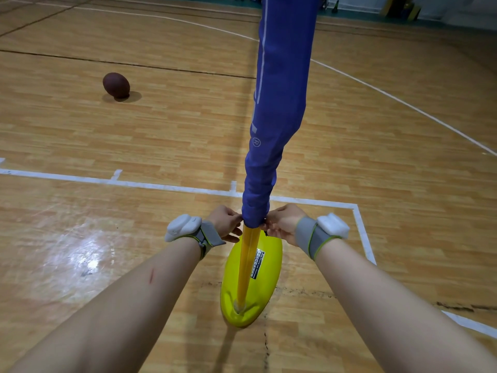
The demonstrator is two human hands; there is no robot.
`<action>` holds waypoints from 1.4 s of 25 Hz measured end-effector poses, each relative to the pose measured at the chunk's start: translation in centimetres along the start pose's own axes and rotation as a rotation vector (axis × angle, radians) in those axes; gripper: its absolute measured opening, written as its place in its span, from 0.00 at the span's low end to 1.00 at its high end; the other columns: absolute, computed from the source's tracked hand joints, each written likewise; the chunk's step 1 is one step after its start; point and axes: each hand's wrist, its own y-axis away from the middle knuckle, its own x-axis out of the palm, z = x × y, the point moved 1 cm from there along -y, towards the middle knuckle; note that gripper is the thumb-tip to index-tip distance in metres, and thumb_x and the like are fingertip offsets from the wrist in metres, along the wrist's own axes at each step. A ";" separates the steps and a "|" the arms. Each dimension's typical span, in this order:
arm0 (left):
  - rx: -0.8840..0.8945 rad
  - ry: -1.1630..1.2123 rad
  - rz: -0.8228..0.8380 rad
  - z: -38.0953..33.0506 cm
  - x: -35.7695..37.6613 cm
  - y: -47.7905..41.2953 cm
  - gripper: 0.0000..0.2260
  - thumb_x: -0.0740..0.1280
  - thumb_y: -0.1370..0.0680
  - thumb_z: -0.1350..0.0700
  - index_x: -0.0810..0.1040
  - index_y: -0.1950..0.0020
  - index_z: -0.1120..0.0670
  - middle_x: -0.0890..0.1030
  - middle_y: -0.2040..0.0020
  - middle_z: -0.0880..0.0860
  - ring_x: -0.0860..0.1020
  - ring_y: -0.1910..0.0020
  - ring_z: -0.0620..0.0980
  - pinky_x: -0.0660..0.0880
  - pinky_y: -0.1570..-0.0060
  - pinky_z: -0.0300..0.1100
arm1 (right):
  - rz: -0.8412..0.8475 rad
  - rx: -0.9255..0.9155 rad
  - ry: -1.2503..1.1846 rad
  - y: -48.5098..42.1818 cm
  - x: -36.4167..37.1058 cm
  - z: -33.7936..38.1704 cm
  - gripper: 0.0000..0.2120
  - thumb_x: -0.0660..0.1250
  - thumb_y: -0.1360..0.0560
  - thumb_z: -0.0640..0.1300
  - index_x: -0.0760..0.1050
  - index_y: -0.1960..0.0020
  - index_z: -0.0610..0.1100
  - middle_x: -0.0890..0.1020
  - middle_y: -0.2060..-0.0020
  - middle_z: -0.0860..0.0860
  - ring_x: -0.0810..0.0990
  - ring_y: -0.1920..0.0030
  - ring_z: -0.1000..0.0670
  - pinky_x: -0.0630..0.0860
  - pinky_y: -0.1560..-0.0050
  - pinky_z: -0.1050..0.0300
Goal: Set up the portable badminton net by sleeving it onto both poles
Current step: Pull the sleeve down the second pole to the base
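A yellow pole [247, 259] stands upright in a yellow oval base [265, 267] on the wooden gym floor. The blue net sleeve [279, 103] covers the pole from the top of the view down to a bunched lower hem just above the base. My left hand [226, 223] pinches the hem on its left side. My right hand [282, 223] pinches the same hem on its right side. Both wrists wear grey straps with white sensor blocks. The rest of the net is out of view.
A brown rugby-style ball [116, 85] lies on the floor at the far left. White court lines [134, 184] cross the floor in front of the base. Bags and gear [400, 9] sit along the far wall.
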 end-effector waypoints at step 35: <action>0.563 -0.276 -0.196 -13.5 -3.3 8.8 0.10 0.63 0.27 0.64 0.77 0.47 0.56 0.75 0.58 0.49 0.72 0.68 0.42 0.69 0.65 0.36 | -0.292 -0.691 0.318 10.1 -1.5 12.8 0.11 0.58 0.28 0.32 0.75 0.56 0.45 0.78 0.63 0.45 0.73 0.62 0.47 0.72 0.64 0.56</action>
